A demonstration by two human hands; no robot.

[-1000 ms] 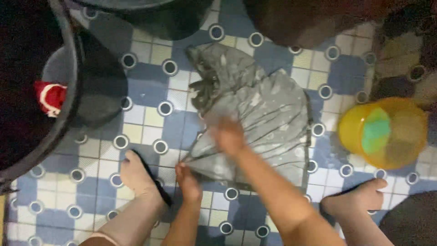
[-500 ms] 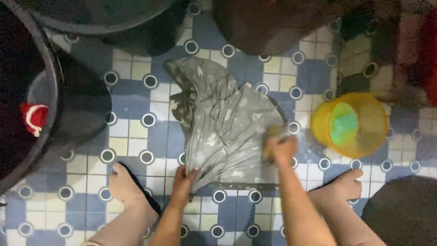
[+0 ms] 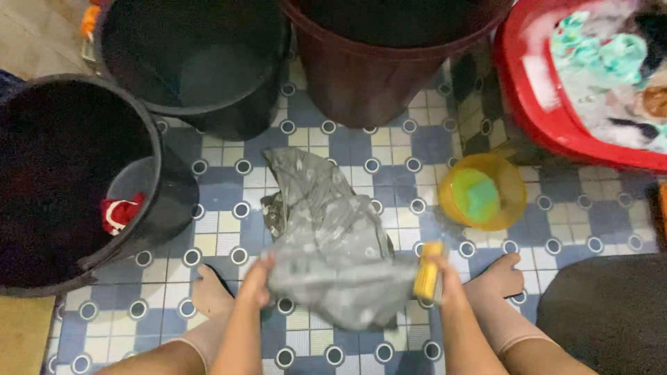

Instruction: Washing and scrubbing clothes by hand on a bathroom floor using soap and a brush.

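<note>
I see the blue, white and yellow tiled floor filling the view, dotted with ringed circles. On it stand a large black plastic tub at the left, with a small grey pail holding a red cloth tucked by its rim, a second black round bucket at the top, and a dark maroon bucket beside that one. A red basin of soapy, mixed-colour laundry sits at the top right. A wet grey patterned garment lies spread on the tiles in the middle, its near edge lifted. The left hand is closed on the garment's left edge. The right hand is closed around a yellow scrub brush and meets the garment's right edge. The two hands are well apart. A small yellow translucent bowl with something green inside stands just beyond the right hand. A bare foot shows at either side of the arms.
</note>
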